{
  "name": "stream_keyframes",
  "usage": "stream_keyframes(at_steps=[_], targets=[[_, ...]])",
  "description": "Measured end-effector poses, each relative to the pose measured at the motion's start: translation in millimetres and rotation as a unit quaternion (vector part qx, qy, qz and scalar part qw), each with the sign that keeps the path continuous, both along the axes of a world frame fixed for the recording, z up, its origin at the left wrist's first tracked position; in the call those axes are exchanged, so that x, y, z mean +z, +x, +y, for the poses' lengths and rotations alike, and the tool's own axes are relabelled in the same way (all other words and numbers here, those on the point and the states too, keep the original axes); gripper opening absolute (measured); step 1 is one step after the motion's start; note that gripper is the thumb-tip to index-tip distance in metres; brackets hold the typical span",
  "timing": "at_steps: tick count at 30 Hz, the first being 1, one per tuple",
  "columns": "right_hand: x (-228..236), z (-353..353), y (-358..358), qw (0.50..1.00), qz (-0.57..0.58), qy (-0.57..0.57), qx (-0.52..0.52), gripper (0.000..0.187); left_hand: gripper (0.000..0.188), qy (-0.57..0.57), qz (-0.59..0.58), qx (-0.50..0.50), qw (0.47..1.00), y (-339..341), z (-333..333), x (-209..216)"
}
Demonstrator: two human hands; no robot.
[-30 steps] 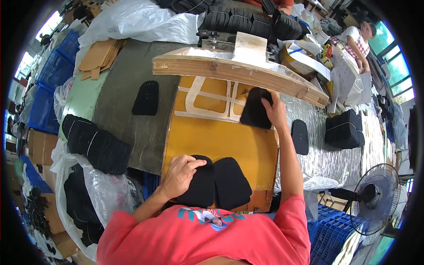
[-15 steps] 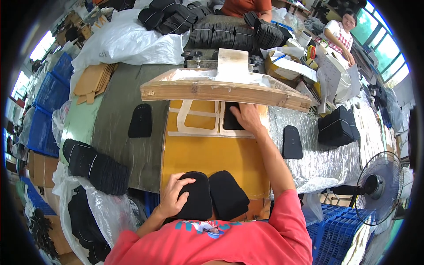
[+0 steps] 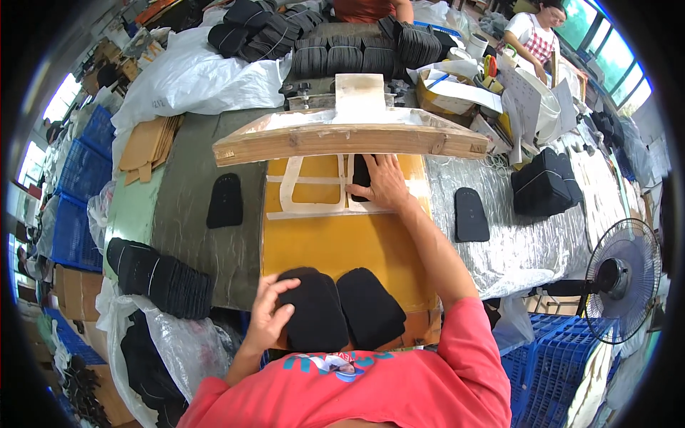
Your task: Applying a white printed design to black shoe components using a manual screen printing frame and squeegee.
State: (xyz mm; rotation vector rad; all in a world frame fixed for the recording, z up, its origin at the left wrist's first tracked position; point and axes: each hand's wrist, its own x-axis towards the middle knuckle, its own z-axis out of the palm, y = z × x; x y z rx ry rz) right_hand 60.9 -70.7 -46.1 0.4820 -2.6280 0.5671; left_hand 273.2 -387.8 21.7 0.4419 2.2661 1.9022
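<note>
My right hand [image 3: 387, 184] lies with fingers spread on a black rounded pad [image 3: 361, 178], which sits in the right-hand white outline [image 3: 349, 205] on the yellow board [image 3: 339, 246]. Part of this pad is hidden by the hand and by the wooden screen frame [image 3: 349, 140] tilted above. Close to my body, two small stacks of black pads rest side by side: a left stack [image 3: 315, 314] and a right stack [image 3: 371, 307]. At the left stack's outer edge is my left hand [image 3: 265, 314], its thumb and fingers apart and touching or nearly touching the pads.
Single black pads lie left [image 3: 225, 201] and right [image 3: 471, 214] of the board. A tied bundle [image 3: 546, 184] and a long row of pads [image 3: 160, 279] flank them. A fan [image 3: 619, 278] stands right, above blue crates [image 3: 556, 364]. Two other people are across the table.
My left hand has drawn back from the top of the left stack to its edge. My right hand has flattened and spread over the pad. The whole view has shifted slightly.
</note>
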Motion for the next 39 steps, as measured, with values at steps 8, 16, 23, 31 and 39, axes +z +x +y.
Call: stream_keyframes(at_steps=[8, 16, 23, 31, 39], targets=[[3, 12, 7, 0.998, -0.055, 0.012, -0.006, 0.107, 0.048, -0.011, 0.102, 0.096, 0.990, -106, 6, -16], [6, 0, 7, 0.997, -0.080, -0.006, 0.004, 0.110, 0.040, -0.135, 0.220, 0.118, 0.959, -264, 58, -68], [11, 12, 9, 0.997, -0.074, -0.013, -0.010, 0.108, 0.052, -0.286, 0.385, 0.080, 0.874, -258, 96, -77], [8, 2, 9, 0.998, -0.065, -0.016, -0.007, 0.103, 0.051, -0.367, 0.345, 0.083, 0.860, -235, 101, -75], [4, 2, 6, 0.998, -0.062, -0.019, -0.019, 0.090, 0.047, -0.388, 0.376, 0.012, 0.841, -247, 90, -69]])
